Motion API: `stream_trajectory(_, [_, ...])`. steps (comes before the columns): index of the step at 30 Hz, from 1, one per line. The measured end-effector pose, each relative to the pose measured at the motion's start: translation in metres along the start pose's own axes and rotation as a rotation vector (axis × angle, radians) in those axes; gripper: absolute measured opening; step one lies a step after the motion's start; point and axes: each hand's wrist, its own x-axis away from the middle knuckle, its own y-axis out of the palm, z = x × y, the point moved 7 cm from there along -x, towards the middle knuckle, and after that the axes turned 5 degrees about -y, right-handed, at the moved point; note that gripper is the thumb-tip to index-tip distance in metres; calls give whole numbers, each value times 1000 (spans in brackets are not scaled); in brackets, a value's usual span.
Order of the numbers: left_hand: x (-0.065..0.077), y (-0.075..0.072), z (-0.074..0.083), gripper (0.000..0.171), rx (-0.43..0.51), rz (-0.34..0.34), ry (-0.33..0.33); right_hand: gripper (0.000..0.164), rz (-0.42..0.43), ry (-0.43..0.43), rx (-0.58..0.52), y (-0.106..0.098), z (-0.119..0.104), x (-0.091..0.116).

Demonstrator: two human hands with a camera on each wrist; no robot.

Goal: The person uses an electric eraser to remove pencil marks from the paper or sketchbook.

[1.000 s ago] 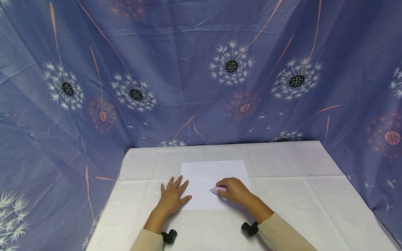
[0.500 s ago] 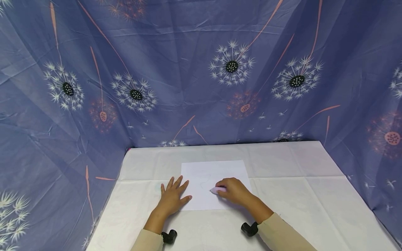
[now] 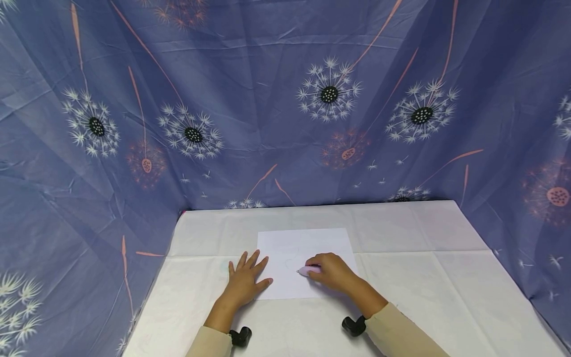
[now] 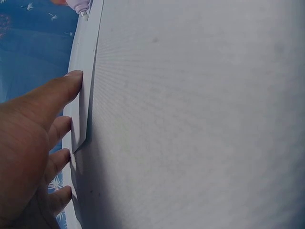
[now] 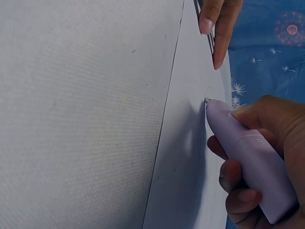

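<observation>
A white sheet of paper lies on the table, with faint thin curved lines near its middle. My left hand rests spread at the sheet's left edge, its thumb and fingertips touching the paper. In my right hand I grip a lilac electric eraser, a thick pen-shaped body with a narrow pale tip. That tip points left and meets or nearly meets the paper. My thumb lies along the barrel's upper side, while the other fingers curl beneath it. In the left wrist view the eraser shows only partly at the top.
A white cloth with fold creases covers the table. Behind and at both sides hangs a blue curtain printed with dandelions. Each wrist bears a black device, the left one and the right one, close above the table.
The eraser's tip has shifted very slightly to the left along with my right hand. My left hand stays where it was.
</observation>
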Motion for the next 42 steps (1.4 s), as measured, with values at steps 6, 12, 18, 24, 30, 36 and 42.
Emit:
stream_trajectory(6, [0, 0, 0, 66, -1, 1, 1, 14, 2, 6, 0, 2, 1, -1])
stream_trajectory(12, [0, 0, 0, 65, 0, -4, -1, 13, 8, -5, -5, 2, 0, -2])
stream_trajectory(18, [0, 0, 0, 65, 0, -4, 0, 13, 13, -13, -2, 2, -1, -2])
stream_trajectory(24, [0, 0, -1, 65, -1, 9, 6, 13, 11, 1, 4, 2, -2, -2])
stream_trajectory(30, [0, 0, -1, 65, -2, 5, 1, 14, 10, 15, 8, 1, 0, 0])
stream_trajectory(36, [-1, 2, -3, 65, -6, -5, -9, 12, 3, 18, 7, -1, 5, 2])
stream_trajectory(42, [0, 1, -1, 65, -14, -6, -6, 14, 8, 17, 10, -4, 5, 4])
